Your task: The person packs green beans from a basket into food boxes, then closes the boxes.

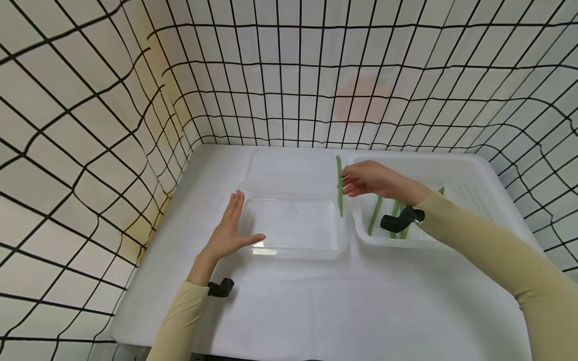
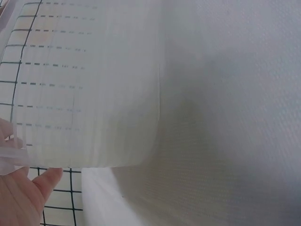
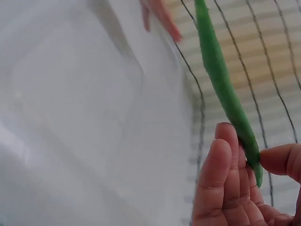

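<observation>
My right hand (image 1: 372,179) pinches a long green bean (image 1: 340,185) between thumb and fingers, above the gap between the two containers. In the right wrist view the thumb presses one end of the bean (image 3: 221,75), and the rest sticks out past the fingertips. A clear plastic container (image 1: 298,225) lies on the table with its lid (image 1: 289,168) folded back behind it. At its left side is my left hand (image 1: 228,233), fingers extended and thumb spread over the near left corner. In the left wrist view, fingers (image 2: 47,183) touch the container's edge.
A white perforated basket (image 1: 465,175) stands at the right, holding several green beans (image 1: 375,215), partly hidden by the right forearm. Black wire mesh (image 1: 280,90) fences the back and sides of the white-covered table (image 1: 307,301).
</observation>
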`<state>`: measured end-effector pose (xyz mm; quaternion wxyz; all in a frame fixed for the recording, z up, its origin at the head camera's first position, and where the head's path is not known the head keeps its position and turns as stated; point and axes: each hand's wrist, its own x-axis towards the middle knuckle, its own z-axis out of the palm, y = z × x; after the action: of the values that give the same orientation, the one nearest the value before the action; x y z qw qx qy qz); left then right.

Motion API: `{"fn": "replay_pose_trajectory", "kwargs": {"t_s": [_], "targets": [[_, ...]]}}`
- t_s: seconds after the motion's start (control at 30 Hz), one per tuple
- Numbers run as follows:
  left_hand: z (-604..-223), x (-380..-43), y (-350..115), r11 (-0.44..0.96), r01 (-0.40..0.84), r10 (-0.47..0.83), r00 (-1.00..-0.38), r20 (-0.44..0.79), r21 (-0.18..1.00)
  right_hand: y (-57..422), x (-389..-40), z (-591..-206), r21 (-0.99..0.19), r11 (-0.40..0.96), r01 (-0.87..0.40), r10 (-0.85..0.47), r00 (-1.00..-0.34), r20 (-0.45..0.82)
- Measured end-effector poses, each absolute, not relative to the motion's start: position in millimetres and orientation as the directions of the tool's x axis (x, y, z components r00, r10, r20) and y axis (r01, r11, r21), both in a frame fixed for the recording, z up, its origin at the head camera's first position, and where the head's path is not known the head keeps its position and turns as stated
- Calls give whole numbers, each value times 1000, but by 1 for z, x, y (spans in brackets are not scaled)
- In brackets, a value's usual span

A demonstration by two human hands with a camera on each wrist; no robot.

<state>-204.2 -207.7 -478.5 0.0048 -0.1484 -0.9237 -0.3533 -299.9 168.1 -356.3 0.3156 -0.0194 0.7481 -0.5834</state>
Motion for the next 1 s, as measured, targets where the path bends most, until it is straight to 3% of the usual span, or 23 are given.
{"fn": "replay_pose_trajectory", "kwargs": {"t_s": [0.3, 0.5, 0.77, 1.0], "targets": [[-481, -206, -205, 714, 260, 256, -961, 104, 650, 47, -297, -401, -816, 419, 399, -492, -655, -573], [-479, -205, -209, 723, 275, 261, -958, 118, 634, 4, -290, -421, -813, 442, 380, -510, -639, -576], [-479, -207, -202, 733, 303, 280, -950, 136, 609, 10, -288, -422, -812, 414, 412, -478, -660, -579], [-478, -204, -206, 748, 273, 252, -960, 122, 605, 56, -295, -397, -861, 338, 379, -498, -705, -505]]}}
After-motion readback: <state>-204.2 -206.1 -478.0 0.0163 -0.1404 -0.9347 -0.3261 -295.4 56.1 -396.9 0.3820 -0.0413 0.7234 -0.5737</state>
